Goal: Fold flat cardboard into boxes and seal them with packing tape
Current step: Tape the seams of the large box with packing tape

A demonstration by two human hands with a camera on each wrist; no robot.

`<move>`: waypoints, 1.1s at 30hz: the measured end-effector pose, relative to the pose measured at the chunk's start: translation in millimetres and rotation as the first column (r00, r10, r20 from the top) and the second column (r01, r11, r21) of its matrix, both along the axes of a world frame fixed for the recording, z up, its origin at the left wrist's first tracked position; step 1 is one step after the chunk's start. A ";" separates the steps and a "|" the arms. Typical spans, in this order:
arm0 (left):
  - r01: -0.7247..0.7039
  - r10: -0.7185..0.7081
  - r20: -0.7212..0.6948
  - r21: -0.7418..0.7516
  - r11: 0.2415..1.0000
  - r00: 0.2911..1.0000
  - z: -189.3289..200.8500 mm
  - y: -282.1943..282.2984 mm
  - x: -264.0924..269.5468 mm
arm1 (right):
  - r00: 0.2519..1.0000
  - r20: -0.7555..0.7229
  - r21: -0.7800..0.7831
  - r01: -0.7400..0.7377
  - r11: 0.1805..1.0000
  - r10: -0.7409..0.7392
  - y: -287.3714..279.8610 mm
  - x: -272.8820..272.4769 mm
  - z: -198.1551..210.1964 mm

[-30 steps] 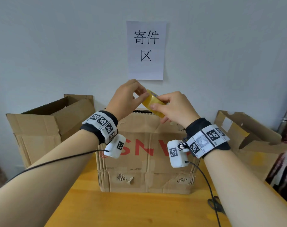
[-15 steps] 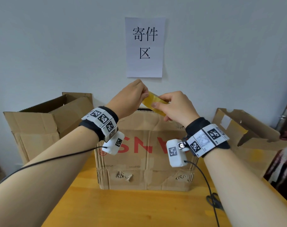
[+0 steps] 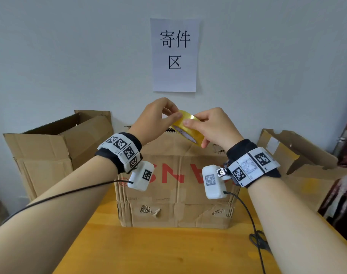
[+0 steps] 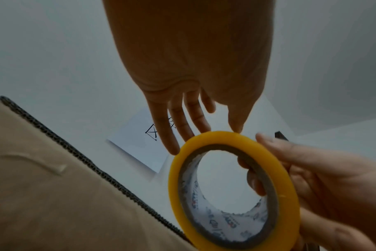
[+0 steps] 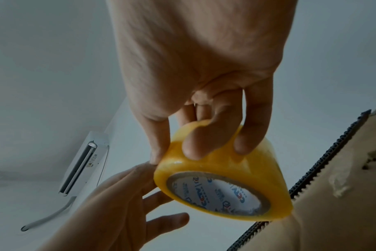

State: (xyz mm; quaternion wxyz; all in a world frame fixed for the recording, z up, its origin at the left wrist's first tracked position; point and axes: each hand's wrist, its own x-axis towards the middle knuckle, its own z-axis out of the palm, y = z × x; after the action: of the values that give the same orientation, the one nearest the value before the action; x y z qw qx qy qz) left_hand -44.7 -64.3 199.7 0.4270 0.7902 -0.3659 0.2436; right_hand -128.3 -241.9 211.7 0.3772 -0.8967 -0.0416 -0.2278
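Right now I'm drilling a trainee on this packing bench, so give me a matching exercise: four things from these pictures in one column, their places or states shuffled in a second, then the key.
Things
1. tape roll
2. paper sign
3. scissors
4. box with red letters

Places or states
A. stuck on the wall
B. standing on the table, middle
C. gripped by the right hand, left hand touching its rim
D. lying at the table's right edge

Pairs: 1-C, 2-A, 3-D, 4-B

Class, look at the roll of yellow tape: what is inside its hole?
Inside the tape roll the left wrist view shows the printed white core lining and fingers of the right hand hooked through the hole. Their tips are covered by the roll there.
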 end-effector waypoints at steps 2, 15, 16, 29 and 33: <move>0.034 -0.045 -0.107 -0.101 0.994 0.993 3.4 -0.9 -1.4 | 1.000 0.014 -0.002 0.005 1.000 -0.005 0.4 -1.1 1.8; -0.040 0.006 -0.166 -0.200 0.979 0.986 8.5 -13.0 -8.3 | 0.999 0.047 0.067 -0.013 0.998 0.010 5.0 -1.2 4.8; -0.052 0.018 -0.169 -0.201 0.978 0.985 8.7 -13.7 -8.8 | 0.999 0.045 0.092 -0.023 0.996 0.019 4.7 -0.9 3.8; -0.109 -0.029 -0.341 -0.379 0.919 0.940 11.6 -12.6 -8.6 | 0.981 0.176 0.105 0.064 0.992 -0.082 -6.5 10.8 -20.8; -0.115 0.007 -0.274 -0.378 0.919 0.962 13.0 -14.0 -4.4 | 0.987 0.154 0.208 0.022 0.978 -0.054 -5.1 6.7 -14.5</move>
State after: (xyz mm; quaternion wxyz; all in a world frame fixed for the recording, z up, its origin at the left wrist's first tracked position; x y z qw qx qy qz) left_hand -49.1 -78.4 212.7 0.6133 0.7260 -0.2241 0.2158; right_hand -121.6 -247.0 197.3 0.4588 -0.8327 -0.0306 -0.3086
